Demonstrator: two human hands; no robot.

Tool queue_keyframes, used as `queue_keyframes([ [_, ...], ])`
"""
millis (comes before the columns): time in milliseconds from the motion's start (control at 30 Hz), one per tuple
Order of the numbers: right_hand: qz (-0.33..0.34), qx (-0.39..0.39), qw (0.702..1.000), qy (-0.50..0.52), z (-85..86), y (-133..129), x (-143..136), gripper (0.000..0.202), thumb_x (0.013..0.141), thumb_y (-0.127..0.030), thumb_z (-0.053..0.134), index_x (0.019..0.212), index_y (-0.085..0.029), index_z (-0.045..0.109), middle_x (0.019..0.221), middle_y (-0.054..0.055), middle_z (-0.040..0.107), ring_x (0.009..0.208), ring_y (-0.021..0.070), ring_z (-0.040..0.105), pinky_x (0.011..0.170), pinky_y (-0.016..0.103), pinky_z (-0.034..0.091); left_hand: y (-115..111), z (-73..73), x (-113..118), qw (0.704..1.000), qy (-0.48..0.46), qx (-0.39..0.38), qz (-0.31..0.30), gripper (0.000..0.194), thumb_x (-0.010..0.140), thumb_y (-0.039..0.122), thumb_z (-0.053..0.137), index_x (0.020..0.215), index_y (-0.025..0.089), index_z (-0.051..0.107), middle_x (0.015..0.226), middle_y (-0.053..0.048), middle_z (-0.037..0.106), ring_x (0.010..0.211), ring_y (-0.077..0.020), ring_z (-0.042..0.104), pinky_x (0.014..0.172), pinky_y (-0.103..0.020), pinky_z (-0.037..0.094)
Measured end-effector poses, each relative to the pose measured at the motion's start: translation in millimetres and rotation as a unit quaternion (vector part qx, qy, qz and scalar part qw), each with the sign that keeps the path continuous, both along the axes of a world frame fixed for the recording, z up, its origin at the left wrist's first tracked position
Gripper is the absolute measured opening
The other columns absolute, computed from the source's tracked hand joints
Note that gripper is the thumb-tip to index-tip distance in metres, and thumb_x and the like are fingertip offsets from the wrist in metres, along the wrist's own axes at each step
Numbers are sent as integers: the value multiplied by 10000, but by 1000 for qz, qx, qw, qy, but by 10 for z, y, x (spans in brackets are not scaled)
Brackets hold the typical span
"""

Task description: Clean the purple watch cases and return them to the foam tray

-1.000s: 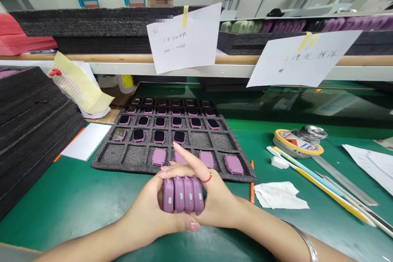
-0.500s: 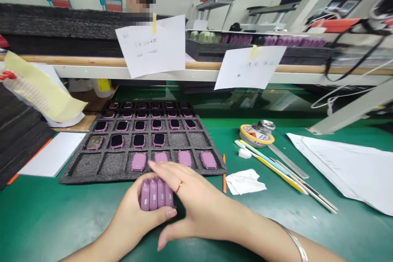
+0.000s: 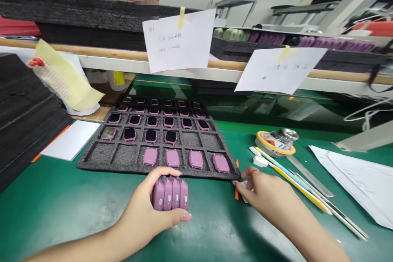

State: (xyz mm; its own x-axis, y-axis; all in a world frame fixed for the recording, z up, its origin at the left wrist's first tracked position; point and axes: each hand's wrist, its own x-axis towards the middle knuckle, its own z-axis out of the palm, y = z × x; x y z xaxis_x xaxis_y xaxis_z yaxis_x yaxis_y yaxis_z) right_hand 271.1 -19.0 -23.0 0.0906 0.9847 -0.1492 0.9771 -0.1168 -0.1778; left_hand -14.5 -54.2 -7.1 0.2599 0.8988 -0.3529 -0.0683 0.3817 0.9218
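My left hand [image 3: 153, 208] is closed around a row of several purple smartwatch bodies [image 3: 170, 194], held on edge side by side above the green table. Over a crumpled white tissue [image 3: 245, 186], my right hand [image 3: 258, 188] has its fingers bent. The tissue shows between thumb and fingers, mostly covered by the hand. These fingertips are close to the near right corner of a black foam tray [image 3: 104, 164] and to an orange stick [image 3: 236, 194]. In the tray lie purple watches with dark screens up [image 3: 150, 136], and in its front row several purple ones lie back up [image 3: 172, 158].
At right lie a tape roll [image 3: 265, 145] with a metal-topped container, brushes [image 3: 294, 180], a steel ruler [image 3: 313, 178] and white papers [image 3: 362, 188]. Black foam [image 3: 27, 114] is stacked at left. A shelf [image 3: 116, 55] with hanging paper notes crosses behind; a person is beyond it.
My right hand has moved away from the watch bodies, rightward to the tissue. My left hand still holds the row. The camera view has shifted to the left.
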Motion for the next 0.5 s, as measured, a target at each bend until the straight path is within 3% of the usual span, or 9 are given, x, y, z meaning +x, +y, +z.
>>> queue_keyframes([
  [200, -22, 5, 1000, 0, -24, 150, 47, 132, 677, -245, 577, 633, -276, 457, 517, 45, 675, 559, 316, 687, 553, 365, 468, -9, 1, -36, 1000, 10, 18, 12, 565, 620, 215, 880, 1077, 240, 547, 1101, -74, 719, 881, -254, 719, 821, -404, 569],
  [300, -16, -7, 999, 36, 19, 159, 80, 162, 676, -235, 561, 574, -279, 442, 457, 16, 643, 509, 275, 668, 541, 343, 476, -21, 11, -44, 1000, 9, 15, 9, 577, 610, 224, 891, 1070, 242, 542, 1115, -75, 714, 841, -252, 728, 822, -419, 569],
  [400, -15, -10, 996, 88, 50, 132, 168, 184, 775, -345, 515, 608, -271, 496, 481, 8, 657, 476, 240, 655, 538, 332, 496, -24, 29, -46, 1000, 5, 10, 11, 580, 608, 222, 891, 1069, 245, 541, 1121, -75, 715, 842, -255, 732, 821, -417, 569],
  [500, -48, 91, 982, 158, 100, 90, 350, 302, 782, -543, 550, 724, -259, 633, 650, 49, 731, 559, 262, 674, 563, 360, 514, -18, 39, -41, 1000, -10, 3, 5, 570, 617, 220, 882, 1071, 247, 538, 1129, -74, 718, 830, -247, 733, 801, -402, 570],
])
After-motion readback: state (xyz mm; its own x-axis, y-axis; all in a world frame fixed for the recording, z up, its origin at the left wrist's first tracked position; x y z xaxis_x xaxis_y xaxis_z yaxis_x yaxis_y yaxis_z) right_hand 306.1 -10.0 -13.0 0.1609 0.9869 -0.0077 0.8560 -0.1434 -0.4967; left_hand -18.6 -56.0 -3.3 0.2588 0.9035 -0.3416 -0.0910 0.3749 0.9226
